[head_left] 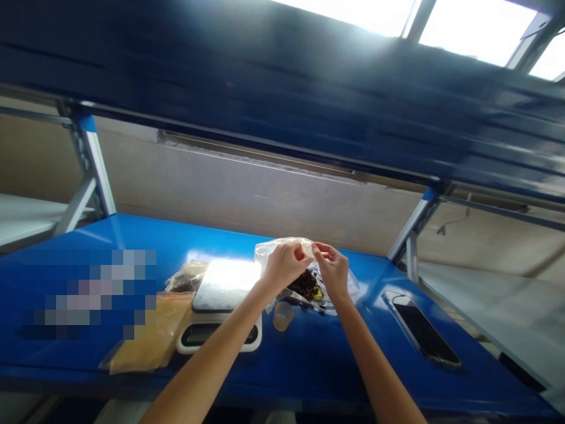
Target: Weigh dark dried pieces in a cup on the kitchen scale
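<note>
Just right of the frame's centre, the clear bag [305, 284], likely light and limp, is pinched by left hand [289, 264] and right hand [334, 268] at its upper edge, probably the surest hold.

Plastic bag [263, 254] thin, glossy, see-through; tabletop [326, 359] smooth, glossy.

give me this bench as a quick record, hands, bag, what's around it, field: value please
left hand: pinching the upper edge of the clear plastic bag
right hand: pinching the same edge, close beside
bag contents: dark brown pieces, something yellow
nearer the person: small translucent cup
left of bag: white digital scale, tan-filled pouch
right of bag: smartphone, screen dark
surface: blue tabletop
</note>
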`<state>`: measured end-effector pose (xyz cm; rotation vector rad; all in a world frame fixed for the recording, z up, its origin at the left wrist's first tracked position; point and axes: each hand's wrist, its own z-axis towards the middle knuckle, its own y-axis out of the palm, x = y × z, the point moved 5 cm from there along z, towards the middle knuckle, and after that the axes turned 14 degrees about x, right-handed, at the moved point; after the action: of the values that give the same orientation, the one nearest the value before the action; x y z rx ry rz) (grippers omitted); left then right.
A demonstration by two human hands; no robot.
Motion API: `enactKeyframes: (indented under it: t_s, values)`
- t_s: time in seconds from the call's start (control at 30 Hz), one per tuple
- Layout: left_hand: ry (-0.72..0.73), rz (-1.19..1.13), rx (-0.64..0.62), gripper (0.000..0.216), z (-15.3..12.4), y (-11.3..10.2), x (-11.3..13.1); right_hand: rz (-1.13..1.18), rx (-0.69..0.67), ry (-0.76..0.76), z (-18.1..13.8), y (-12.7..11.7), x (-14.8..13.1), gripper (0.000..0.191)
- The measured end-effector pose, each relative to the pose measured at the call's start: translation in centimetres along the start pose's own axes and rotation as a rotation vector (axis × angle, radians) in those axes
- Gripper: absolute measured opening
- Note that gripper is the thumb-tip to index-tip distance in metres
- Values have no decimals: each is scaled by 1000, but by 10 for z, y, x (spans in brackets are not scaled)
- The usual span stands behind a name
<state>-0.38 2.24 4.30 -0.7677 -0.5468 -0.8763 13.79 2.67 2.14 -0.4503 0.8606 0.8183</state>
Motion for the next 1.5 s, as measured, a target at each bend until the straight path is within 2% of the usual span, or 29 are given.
enactKeyframes:
  t_s: [0.13,0.27,0.43,0.5,0.63,0.73,0.83,0.9,0.97,1.03,1.17,1.33,1.5]
  values:
    - [-49,14,44,23,2,-4,-2,23,8,31,0,2,5,42]
    - [-116,65,118,23,4,-10,-7,4,2,1,0,4,7,41]
    - [-116,22,91,29,1,-5,-6,-111,29,-106,2,2,5,37]
    - [-118,-22,95,29,2,-4,-7,-109,25,-96,3,1,5,39]
    - [-137,-172,126,24,5,-3,-10,7,-42,102,5,3,14,54]
    - [-48,-317,159,19,8,-4,-6,81,-170,410,0,12,30,62]
    - [105,-409,145,17,8,-4,3,159,-302,679,-10,22,40,58]
    - [161,-383,102,18,5,-2,7,246,-295,736,-11,24,40,47]
    - [167,-281,76,19,3,0,8,325,-211,728,-6,22,40,33]
    - [158,-138,80,18,1,1,5,375,-114,700,0,16,42,27]
    - [105,77,126,12,-1,-1,-2,382,33,620,8,6,44,41]
    - [-48,-43,213,24,2,-7,-8,300,141,441,12,-1,41,61]
    - [-180,-195,282,29,6,-11,-14,259,118,420,11,1,43,60]
